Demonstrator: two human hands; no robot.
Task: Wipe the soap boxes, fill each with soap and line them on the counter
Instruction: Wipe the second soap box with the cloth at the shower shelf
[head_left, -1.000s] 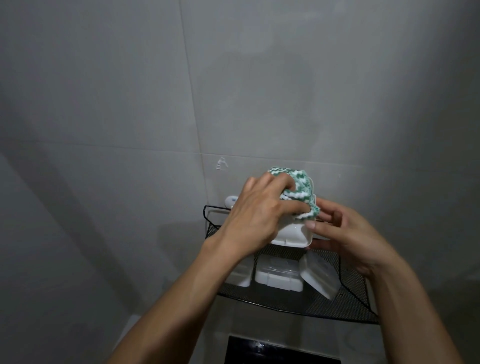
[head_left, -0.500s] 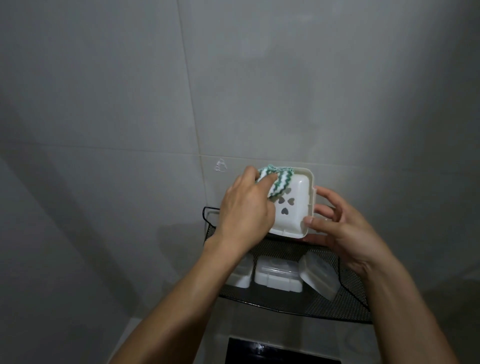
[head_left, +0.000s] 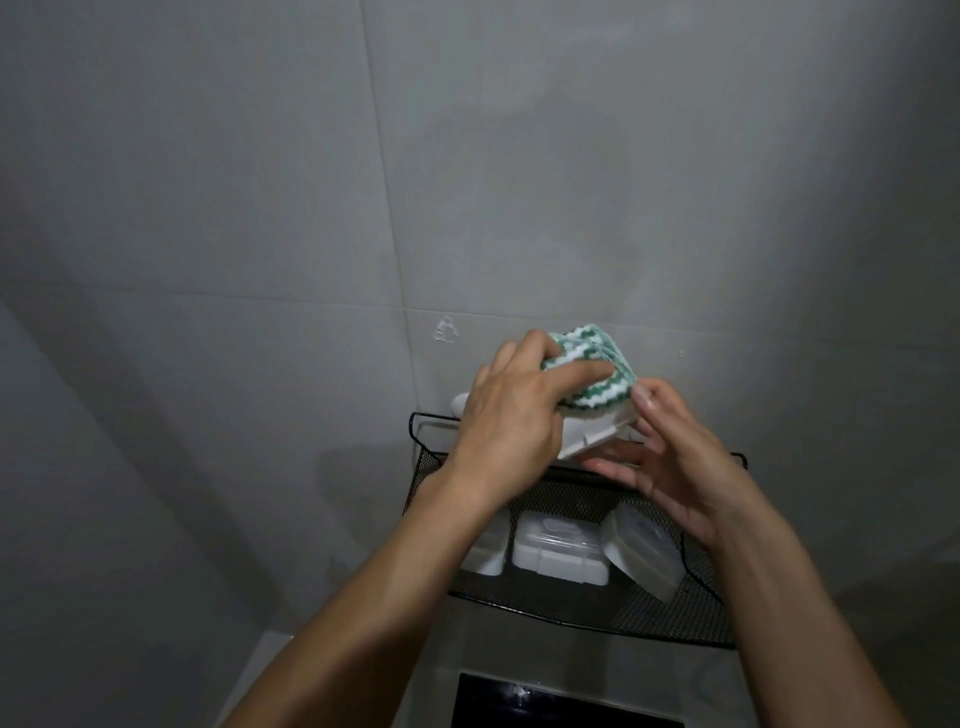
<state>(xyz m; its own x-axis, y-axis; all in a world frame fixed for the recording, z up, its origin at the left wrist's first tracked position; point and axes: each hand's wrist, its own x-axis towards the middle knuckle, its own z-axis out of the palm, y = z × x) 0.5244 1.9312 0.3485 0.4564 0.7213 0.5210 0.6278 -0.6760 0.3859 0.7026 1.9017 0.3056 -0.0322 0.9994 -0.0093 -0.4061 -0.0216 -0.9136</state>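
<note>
My left hand (head_left: 511, 415) grips a green-and-white striped cloth (head_left: 592, 371) and presses it into a white soap box (head_left: 592, 439) held in the air above the rack. My right hand (head_left: 675, 467) holds that box from the right and from below, thumb on its upper rim. The cloth and my left hand hide most of the box. Three more white soap boxes lie in the black mesh rack (head_left: 670, 618): one (head_left: 488, 551) partly behind my left forearm, one (head_left: 558, 551) in the middle, and one (head_left: 641, 553) tilted on the right.
Grey wall tiles fill the view behind the rack. A dark rectangular panel (head_left: 561, 701) sits below the rack at the bottom edge. A small white knob (head_left: 460, 402) sticks out from the wall at the rack's back left.
The cloth has swept from the box's left side across to cover its inside. The box has tipped flatter, so its heart-shaped holes no longer show. My right thumb has moved up onto the rim.
</note>
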